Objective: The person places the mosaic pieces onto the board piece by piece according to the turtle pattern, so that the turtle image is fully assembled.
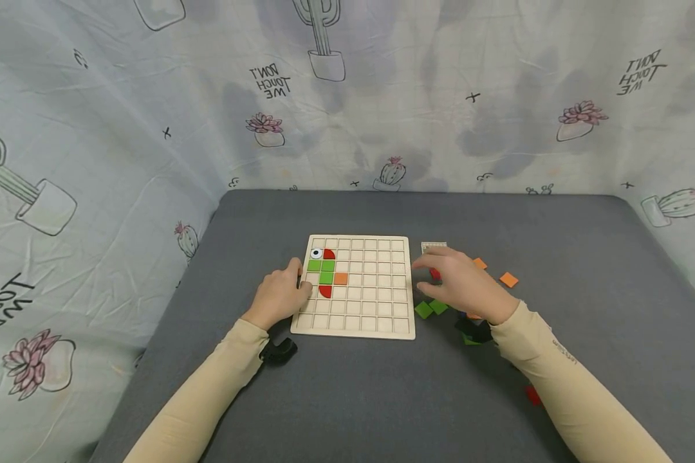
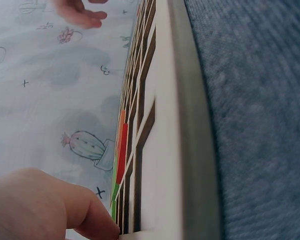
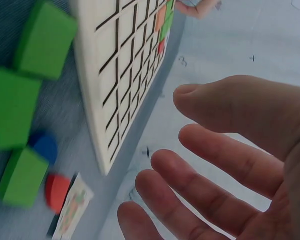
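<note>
A pale wooden grid board lies flat on the grey table. On its left side sit several tiles: a white tile with a black dot, green squares, an orange square and red rounded pieces. My left hand holds the board's left edge, its thumb reaching over the rim. Just off the right edge, my right hand hovers with fingers spread and thumb apart. Nothing lies between those fingers, as the right wrist view shows.
Loose green blocks, a blue piece and a red piece lie right of the board, near a small printed card. Farther right lies an orange square. A red piece sits by the right forearm.
</note>
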The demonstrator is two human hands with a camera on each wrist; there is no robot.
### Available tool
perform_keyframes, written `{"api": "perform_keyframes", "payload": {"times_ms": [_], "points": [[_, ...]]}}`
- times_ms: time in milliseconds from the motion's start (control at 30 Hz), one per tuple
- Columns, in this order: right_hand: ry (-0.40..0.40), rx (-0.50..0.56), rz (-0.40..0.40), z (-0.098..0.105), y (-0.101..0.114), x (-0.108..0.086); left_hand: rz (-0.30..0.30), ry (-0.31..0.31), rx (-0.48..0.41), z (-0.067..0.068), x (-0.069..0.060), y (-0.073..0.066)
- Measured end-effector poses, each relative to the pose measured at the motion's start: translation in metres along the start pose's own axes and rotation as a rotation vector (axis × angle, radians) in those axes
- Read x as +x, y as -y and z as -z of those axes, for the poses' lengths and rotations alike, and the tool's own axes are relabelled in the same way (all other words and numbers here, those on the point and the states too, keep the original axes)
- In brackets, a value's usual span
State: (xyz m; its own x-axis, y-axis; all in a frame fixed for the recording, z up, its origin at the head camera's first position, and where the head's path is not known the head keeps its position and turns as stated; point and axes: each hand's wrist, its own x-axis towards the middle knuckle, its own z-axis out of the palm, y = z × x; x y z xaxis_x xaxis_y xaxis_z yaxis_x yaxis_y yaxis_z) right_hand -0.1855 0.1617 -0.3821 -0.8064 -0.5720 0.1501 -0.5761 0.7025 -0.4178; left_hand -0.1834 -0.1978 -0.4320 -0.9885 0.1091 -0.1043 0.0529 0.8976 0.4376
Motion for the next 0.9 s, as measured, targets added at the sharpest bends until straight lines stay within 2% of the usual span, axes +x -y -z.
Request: {"api": "perform_keyframes", "payload": {"times_ms": [267, 533, 733, 900], "points": [[-0.007, -0.019, -0.099, 0.017, -0.017, -0.025, -0.010, -0.006, -0.002, -0.001, 0.000, 0.000], [-0.022, -0.074, -0.134, 0.025, -0.037, -0.046, -0.015, -0.005, -0.005, 0.000, 0.000, 0.002], [-0.012, -0.092, -0.198, 0.030, -0.047, -0.054, -0.021, -0.002, -0.006, 0.000, 0.000, 0.002], [0.009, -0.125, -0.211, 0.032, -0.052, -0.057, -0.018, 0.001, -0.004, 0.000, 0.000, 0.002]]}}
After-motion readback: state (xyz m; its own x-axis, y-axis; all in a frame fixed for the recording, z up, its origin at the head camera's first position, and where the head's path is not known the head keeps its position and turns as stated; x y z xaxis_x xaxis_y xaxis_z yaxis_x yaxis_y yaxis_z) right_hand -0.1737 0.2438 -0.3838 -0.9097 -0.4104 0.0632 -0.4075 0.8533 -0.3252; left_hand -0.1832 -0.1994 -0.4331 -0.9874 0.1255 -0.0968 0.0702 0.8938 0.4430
